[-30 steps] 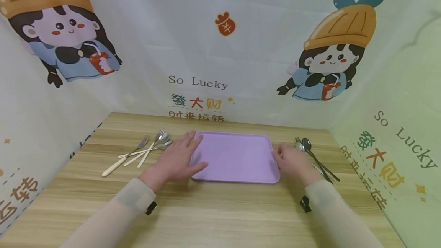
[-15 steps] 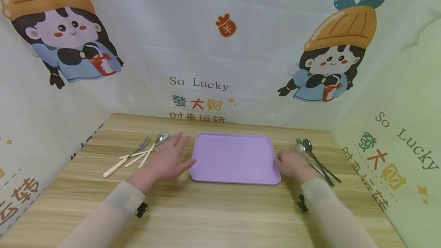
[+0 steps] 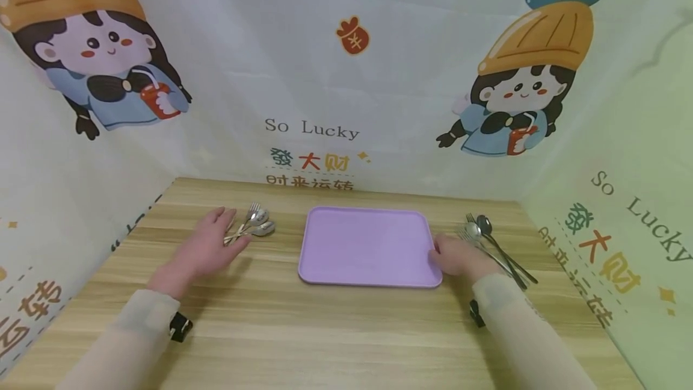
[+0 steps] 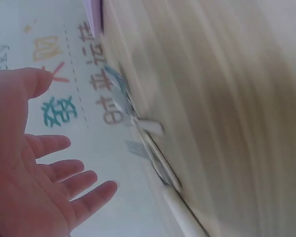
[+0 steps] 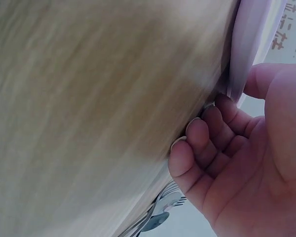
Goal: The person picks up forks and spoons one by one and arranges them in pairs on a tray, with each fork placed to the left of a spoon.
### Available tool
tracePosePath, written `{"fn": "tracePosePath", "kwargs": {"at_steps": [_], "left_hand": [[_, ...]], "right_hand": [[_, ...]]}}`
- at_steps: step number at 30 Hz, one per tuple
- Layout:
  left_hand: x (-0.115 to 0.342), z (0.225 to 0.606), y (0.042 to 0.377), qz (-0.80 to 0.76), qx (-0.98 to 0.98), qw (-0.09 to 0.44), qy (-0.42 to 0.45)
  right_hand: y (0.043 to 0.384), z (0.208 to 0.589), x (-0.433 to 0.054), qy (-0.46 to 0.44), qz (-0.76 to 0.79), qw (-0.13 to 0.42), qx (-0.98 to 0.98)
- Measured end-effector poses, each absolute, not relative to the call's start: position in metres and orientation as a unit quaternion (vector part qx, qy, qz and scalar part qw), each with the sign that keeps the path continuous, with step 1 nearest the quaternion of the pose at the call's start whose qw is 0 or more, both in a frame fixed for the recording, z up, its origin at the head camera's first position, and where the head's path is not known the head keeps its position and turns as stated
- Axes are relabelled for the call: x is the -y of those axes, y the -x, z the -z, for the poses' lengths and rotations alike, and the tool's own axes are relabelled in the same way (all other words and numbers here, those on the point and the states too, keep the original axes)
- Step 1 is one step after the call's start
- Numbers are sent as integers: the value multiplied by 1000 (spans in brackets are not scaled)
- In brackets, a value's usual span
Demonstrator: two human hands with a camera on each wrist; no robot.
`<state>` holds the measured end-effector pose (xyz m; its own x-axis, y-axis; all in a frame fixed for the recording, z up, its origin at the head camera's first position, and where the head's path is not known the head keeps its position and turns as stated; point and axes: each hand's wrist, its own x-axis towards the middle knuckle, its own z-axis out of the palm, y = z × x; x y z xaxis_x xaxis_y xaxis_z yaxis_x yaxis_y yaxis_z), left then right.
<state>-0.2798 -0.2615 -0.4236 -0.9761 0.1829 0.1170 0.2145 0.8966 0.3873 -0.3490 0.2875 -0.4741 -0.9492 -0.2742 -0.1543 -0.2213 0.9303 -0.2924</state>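
A purple rectangular tray (image 3: 368, 248) lies flat on the wooden table in the head view. At its right edge my right hand (image 3: 460, 256) pinches the rim, thumb on top and index finger curled at the underside in the right wrist view. Off to the left, my left hand (image 3: 203, 250) hovers with spread fingers and holds nothing. It overlaps a loose pile of forks and spoons with pale handles, hiding most of the handles in the head view. A spoon bowl (image 3: 263, 229) and a fork head (image 3: 252, 210) show beyond its thumb. One thick cream handle (image 4: 182, 212) appears in the left wrist view.
Right of the tray lies a second group of cutlery: a dark spoon (image 3: 484, 224), a silver spoon (image 3: 473, 231) and forks, close beside my right hand. A printed cloth (image 3: 400, 107) hangs behind the table and along both sides.
My left hand has moved left, from over the tray's left edge to over the pale-handled cutlery. My right hand stays at the tray's right edge, and the tray has hardly shifted.
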Motion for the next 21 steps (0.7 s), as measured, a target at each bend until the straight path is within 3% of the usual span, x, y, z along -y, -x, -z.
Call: {"fn": "tracePosePath", "kwargs": {"at_steps": [21], "left_hand": [[319, 437, 279, 224, 972, 52, 56]], "right_hand": [[352, 482, -287, 137, 164, 81, -974]]}}
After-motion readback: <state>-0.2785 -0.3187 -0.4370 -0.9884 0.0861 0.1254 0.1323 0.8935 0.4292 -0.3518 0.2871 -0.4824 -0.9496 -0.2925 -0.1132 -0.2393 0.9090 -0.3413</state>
